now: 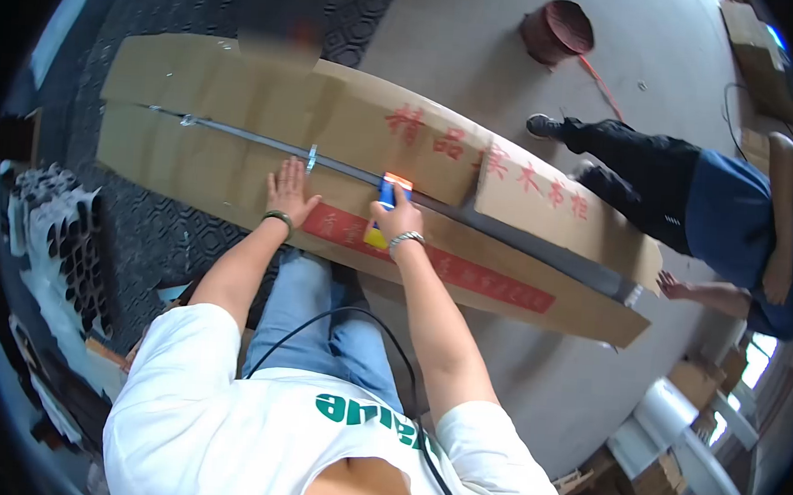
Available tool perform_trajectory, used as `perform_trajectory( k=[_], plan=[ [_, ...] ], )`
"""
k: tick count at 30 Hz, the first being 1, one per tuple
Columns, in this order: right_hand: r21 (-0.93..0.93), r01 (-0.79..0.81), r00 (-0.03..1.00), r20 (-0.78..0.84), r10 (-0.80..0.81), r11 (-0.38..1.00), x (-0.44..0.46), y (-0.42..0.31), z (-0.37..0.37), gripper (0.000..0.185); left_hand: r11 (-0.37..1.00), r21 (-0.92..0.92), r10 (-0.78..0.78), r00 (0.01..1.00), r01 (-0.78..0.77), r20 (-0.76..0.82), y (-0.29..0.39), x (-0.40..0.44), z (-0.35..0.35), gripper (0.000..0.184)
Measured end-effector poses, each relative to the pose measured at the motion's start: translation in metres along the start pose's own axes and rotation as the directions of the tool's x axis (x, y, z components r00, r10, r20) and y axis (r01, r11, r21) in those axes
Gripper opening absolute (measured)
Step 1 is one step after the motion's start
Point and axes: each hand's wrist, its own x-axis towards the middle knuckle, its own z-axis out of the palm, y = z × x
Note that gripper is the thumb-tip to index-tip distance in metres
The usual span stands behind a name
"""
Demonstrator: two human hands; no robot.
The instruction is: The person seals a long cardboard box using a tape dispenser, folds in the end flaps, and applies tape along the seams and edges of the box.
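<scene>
A long brown cardboard box (270, 95) with red lettering lies across in front of me, a narrow dark gap running along its middle. My left hand (291, 194) rests flat on the cardboard just below the gap, fingers stretched out. Beside its fingertips a short strip of clear tape (312, 158) crosses the gap. My right hand (399, 219) is wrapped round a blue, orange and yellow tape dispenser (387, 192), whose orange end lies at the gap. The fingers partly cover the dispenser. A red printed band (494, 285) runs along the near flap.
A person in a blue shirt (736, 196) stands at the box's right end, one hand close to it. A dark red bucket (558, 32) stands on the floor beyond. Stacked honeycomb-like pieces (61, 236) lie at left; cartons (692, 384) sit at lower right.
</scene>
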Motion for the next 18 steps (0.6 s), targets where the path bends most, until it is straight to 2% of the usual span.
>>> perform_trajectory(
  k=[2, 5, 6, 8, 9, 12, 13, 14, 18],
  plan=[
    [0.009, 0.039, 0.999, -0.033, -0.038, 0.999, 0.001, 0.003, 0.004, 0.069, 1.000, 0.024, -0.006, 0.999, 0.005, 0.035, -0.002, 0.003, 0.004, 0.089],
    [-0.005, 0.002, 1.000, 0.009, -0.002, 1.000, 0.004, 0.001, 0.004, 0.067, 0.999, 0.046, 0.002, 1.000, -0.001, -0.011, -0.004, 0.005, 0.006, 0.089],
    [-0.027, 0.021, 1.000, -0.019, -0.022, 0.999, 0.008, 0.004, 0.008, 0.067, 0.993, 0.117, 0.002, 0.998, 0.006, -0.068, -0.007, 0.010, 0.023, 0.089],
    [-0.005, 0.042, 0.998, -0.036, -0.042, 0.999, 0.001, 0.005, 0.006, 0.066, 0.994, 0.107, -0.007, 0.998, 0.014, -0.067, -0.009, 0.010, 0.023, 0.089],
    [-0.003, 0.030, 0.999, -0.021, -0.030, 1.000, -0.001, 0.003, 0.001, 0.065, 0.988, 0.147, -0.047, 0.999, 0.043, 0.021, -0.005, 0.009, 0.014, 0.090],
    [0.036, 0.027, 0.997, -0.067, -0.025, 0.999, 0.003, 0.006, 0.007, 0.065, 0.974, 0.213, -0.081, 0.996, 0.073, 0.027, -0.005, 0.011, 0.017, 0.088],
    [0.049, 0.028, 0.997, -0.073, -0.025, 0.998, 0.003, 0.007, 0.007, 0.065, 0.985, 0.170, 0.081, 0.961, -0.036, -0.265, -0.018, 0.017, 0.045, 0.087],
    [0.063, 0.035, 0.997, -0.074, -0.031, 0.997, 0.002, 0.007, 0.007, 0.065, 0.977, 0.159, 0.209, 0.818, -0.146, -0.537, -0.034, 0.024, 0.071, 0.086],
    [0.075, 0.028, 0.998, -0.065, -0.023, 0.997, 0.005, 0.006, 0.009, 0.065, 0.973, 0.177, 0.225, 0.794, -0.149, -0.565, -0.036, 0.021, 0.070, 0.086]
  ],
)
